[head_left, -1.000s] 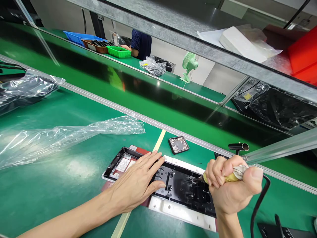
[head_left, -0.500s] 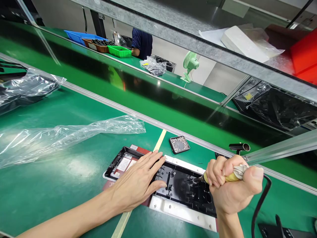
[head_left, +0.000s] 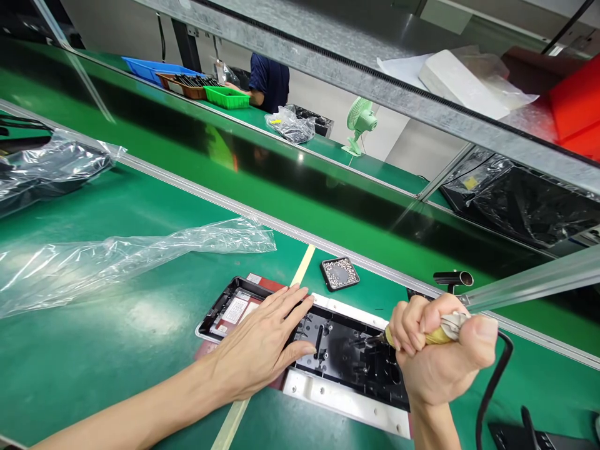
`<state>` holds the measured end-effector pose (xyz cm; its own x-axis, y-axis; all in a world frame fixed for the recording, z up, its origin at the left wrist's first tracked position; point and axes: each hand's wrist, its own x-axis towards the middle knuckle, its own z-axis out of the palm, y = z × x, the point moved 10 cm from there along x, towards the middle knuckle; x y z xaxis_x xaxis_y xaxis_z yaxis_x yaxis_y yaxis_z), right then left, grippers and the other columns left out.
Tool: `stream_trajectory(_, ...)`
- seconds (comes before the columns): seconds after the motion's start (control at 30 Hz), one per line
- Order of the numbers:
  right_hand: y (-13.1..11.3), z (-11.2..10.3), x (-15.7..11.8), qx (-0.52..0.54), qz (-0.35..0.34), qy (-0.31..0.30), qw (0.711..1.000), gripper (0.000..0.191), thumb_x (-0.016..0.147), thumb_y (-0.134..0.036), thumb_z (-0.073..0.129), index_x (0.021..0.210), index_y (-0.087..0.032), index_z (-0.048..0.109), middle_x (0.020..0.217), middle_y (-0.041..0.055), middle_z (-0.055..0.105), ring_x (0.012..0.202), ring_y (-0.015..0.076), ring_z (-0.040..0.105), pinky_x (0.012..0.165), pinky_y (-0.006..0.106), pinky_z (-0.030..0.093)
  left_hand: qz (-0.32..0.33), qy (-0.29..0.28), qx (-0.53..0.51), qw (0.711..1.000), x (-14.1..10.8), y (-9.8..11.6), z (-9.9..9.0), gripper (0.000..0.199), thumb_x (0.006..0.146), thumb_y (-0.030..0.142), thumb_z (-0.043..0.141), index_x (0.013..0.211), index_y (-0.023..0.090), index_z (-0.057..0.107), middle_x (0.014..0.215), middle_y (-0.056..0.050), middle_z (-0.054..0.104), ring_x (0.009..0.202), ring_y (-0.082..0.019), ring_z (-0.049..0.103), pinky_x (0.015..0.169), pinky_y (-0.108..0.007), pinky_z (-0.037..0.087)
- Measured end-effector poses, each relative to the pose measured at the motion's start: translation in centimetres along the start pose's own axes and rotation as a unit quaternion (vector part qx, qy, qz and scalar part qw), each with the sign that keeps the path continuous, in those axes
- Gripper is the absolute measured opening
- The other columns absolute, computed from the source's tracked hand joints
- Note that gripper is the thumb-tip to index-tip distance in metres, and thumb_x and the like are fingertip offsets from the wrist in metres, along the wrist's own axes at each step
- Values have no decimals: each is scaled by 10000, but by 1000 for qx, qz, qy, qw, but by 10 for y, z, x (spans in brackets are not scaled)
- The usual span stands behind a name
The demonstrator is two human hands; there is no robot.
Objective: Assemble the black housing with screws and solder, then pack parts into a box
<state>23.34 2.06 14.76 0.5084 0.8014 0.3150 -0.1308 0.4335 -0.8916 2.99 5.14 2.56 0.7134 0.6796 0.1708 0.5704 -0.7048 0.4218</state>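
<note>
we are resting the left hand point(head_left: 269, 337), fingers extended and flat, on the black housing point(head_left: 338, 345) at five o'clock from centre; at four, our right hand point(head_left: 438, 353) is gripping a yellow-handled driver point(head_left: 437, 337), its slant risking a slip.

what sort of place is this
Probably a factory assembly line: the right hand holds a yellow-handled tool to a black plastic housing, a small tray of metal bits sits nearby, and a co-worker is at another green bench beyond.
</note>
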Motion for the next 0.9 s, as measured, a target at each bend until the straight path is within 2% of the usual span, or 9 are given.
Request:
stream_trajectory(0.53,2,-2,0,12,-1,-3,1000,488,889,-553,528,538,-215,499,382,-55,346,313,102,268,280,213,265,-2,-5,14,1000,-1,1,0,701,1050,626,376,1606,200,352,1667,-92,374,1548,-301,348,1243,-544,405)
stream_trajectory(0.9,1,-1,-1,17,-1,-5,1000,490,873,-560,549,534,-210,500,380,-54,346,310,96,280,284,205,271,-1,9,-10,1000,-2,1,-2,684,1043,599,434,1602,212,360,1664,-95,383,1550,-303,344,1259,-540,378)
